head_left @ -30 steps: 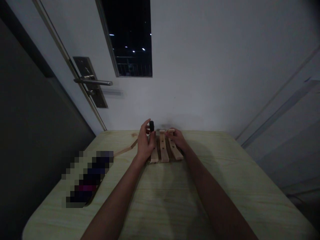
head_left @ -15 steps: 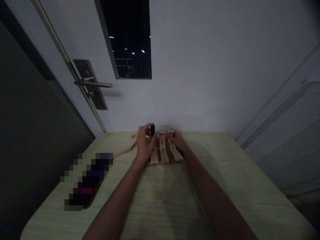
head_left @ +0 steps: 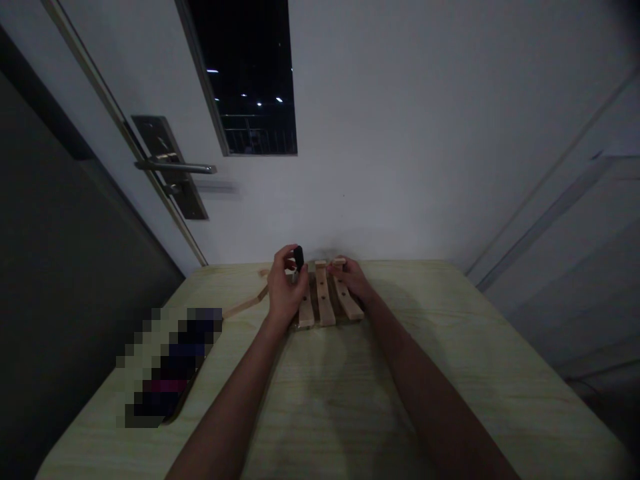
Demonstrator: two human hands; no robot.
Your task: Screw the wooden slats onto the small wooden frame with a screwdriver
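Note:
Near the far edge of the table, three light wooden pieces lie side by side: a left piece [head_left: 306, 313], a middle piece [head_left: 325, 303] and a right piece [head_left: 350, 304]. Dark round spots, holes or screws, show on them. Beneath is a brownish base, mostly hidden. My left hand [head_left: 286, 287] is closed on a small upright black-handled tool [head_left: 299, 256] above the left piece; its lower end is hidden by the fingers. My right hand [head_left: 354, 279] grips the far end of the right piece between thumb and fingers.
A thin angled wooden strip [head_left: 245, 305] lies left of my left hand. Nearer, a dark phone-like slab [head_left: 187, 373], partly pixelated, rests on the table [head_left: 310, 413]. A white door [head_left: 380, 133] with a metal handle [head_left: 175, 167] stands right behind the table.
The black-handled tool has tilted slightly and shifted a little left with my left hand. The whole view has moved slightly. My right hand keeps its grip on the wood.

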